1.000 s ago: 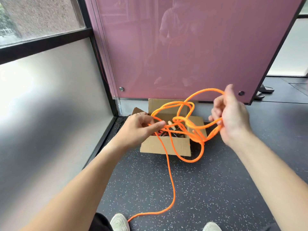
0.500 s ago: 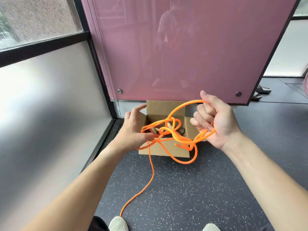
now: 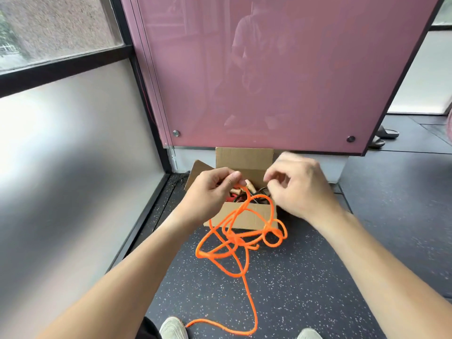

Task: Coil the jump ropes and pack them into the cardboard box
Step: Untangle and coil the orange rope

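An orange jump rope (image 3: 235, 241) hangs in a loose tangle in front of the open cardboard box (image 3: 254, 215), which stands on the floor against the pink panel. My left hand (image 3: 210, 195) pinches the rope's upper end between thumb and forefinger over the box. My right hand (image 3: 299, 189) hovers over the box's right side with loosely curled fingers, and I see no rope in it. The rope's tail runs down across the floor to my feet. Inside the box lie other ropes with wooden handles (image 3: 250, 185) and dark cords.
A pink panel (image 3: 269, 81) rises right behind the box, and a frosted glass wall (image 3: 73, 167) closes the left side. Dark speckled floor (image 3: 305, 277) spreads in front and to the right. Black sandals (image 3: 385, 134) lie at the far right. My shoes (image 3: 173, 327) show at the bottom edge.
My right hand has let go of the orange loops, and the tangle has dropped below the box's front wall. My left hand has moved up over the box and still pinches the rope.
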`<action>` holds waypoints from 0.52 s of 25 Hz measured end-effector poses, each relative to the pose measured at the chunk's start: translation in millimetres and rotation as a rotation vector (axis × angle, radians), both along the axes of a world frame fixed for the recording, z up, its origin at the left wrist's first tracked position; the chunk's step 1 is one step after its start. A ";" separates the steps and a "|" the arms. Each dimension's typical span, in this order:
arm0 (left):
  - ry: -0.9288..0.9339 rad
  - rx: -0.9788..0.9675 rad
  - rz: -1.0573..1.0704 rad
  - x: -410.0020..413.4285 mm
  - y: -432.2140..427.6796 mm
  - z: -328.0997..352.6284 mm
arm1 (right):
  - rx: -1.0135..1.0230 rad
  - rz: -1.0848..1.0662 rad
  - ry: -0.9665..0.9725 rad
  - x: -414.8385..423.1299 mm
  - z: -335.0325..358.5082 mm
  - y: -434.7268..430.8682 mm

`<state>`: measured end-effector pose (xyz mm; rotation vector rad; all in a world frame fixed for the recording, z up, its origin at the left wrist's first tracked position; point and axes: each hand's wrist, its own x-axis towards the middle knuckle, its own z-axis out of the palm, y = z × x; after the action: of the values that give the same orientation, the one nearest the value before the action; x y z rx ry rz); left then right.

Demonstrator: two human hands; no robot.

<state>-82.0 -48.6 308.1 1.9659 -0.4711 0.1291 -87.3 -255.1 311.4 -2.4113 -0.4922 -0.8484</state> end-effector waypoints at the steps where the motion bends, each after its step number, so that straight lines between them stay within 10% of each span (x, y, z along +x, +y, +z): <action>1: 0.027 -0.046 0.004 -2.6 -2.8 4.1 | 0.004 0.079 0.244 -1.5 -1.0 5.1; 4: 0.078 -0.205 0.003 -3.5 -4.7 7.7 | -0.046 0.146 0.832 -5.4 -14.8 14.7; 13: 0.173 -0.471 -0.165 1.1 15.2 6.0 | 0.297 0.192 0.721 1.3 -25.4 48.8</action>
<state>-80.8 -33.4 314.0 1.4563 -0.4407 -0.0342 -86.0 -206.3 285.9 -2.1508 -0.2756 0.0548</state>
